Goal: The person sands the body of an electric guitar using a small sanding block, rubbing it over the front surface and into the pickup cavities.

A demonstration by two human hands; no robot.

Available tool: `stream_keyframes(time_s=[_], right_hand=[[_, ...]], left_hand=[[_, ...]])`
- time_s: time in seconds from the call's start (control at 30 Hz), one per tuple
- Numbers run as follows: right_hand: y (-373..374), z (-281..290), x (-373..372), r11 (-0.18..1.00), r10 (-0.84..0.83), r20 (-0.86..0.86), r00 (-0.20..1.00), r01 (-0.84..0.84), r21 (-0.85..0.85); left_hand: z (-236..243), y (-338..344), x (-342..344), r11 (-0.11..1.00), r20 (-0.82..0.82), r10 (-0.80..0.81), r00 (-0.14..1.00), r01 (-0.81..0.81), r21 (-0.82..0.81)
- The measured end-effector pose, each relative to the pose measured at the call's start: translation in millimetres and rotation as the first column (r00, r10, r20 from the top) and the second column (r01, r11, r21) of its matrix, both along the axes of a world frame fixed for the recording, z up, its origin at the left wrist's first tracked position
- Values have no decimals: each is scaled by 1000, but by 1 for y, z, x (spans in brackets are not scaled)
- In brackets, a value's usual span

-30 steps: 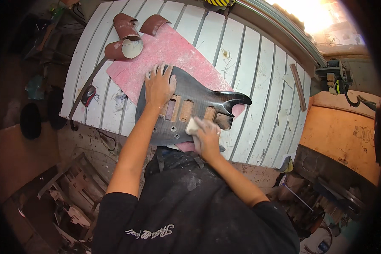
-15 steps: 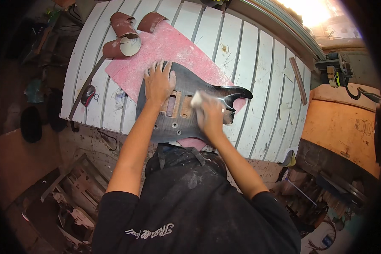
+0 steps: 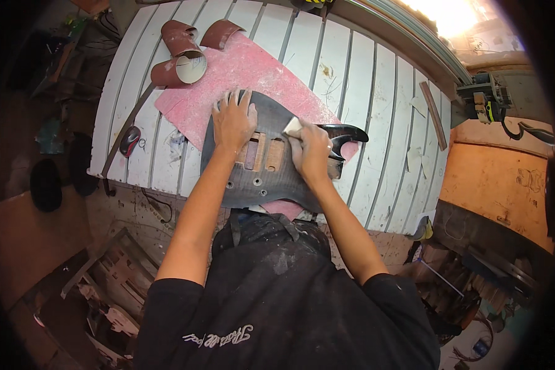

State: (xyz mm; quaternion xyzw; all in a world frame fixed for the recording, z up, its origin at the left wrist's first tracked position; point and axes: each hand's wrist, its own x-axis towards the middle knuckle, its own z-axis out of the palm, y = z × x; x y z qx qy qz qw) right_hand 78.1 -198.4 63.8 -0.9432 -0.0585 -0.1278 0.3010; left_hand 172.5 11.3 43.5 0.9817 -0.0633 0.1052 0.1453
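Note:
A dark grey electric guitar body [image 3: 240,185] lies flat on a dusty pink sheet [image 3: 262,65], its two glossy black horns pointing right. Bare wood shows in its routed pickup cavities, and several round holes sit below them. My left hand [image 3: 233,120] lies flat on the body's left upper part, fingers spread. In my right hand [image 3: 313,148] is a small whitish sanding pad [image 3: 293,127], pressed against the top near the upper horn. The pad's underside is hidden, so its grit face cannot be seen.
Curled reddish-brown sandpaper pieces [image 3: 180,69] rest at the table's far left. A black and red computer mouse [image 3: 129,140] lies on the white slatted table [image 3: 364,80]. A thin brown wooden strip [image 3: 435,116] is at the right, near a clamp-like machine [image 3: 484,98].
My right hand has moved slightly up and right across the guitar body with the sanding pad. My left hand stays in place on the body.

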Motion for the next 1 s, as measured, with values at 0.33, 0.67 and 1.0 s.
stream_keyframes(time_s=[0.33, 0.67, 1.0], right_hand=[[1, 12, -50, 992, 130, -2, 992, -130, 4], [0, 16, -97, 989, 143, -48, 989, -144, -26], [0, 7, -57, 998, 20, 33, 999, -18, -64]], left_hand=[[-1, 5, 2, 1000, -3, -14, 1000, 14, -14], [-3, 4, 2, 1000, -4, -16, 1000, 16, -21], [-3, 4, 6, 999, 38, -25, 999, 26, -28]])
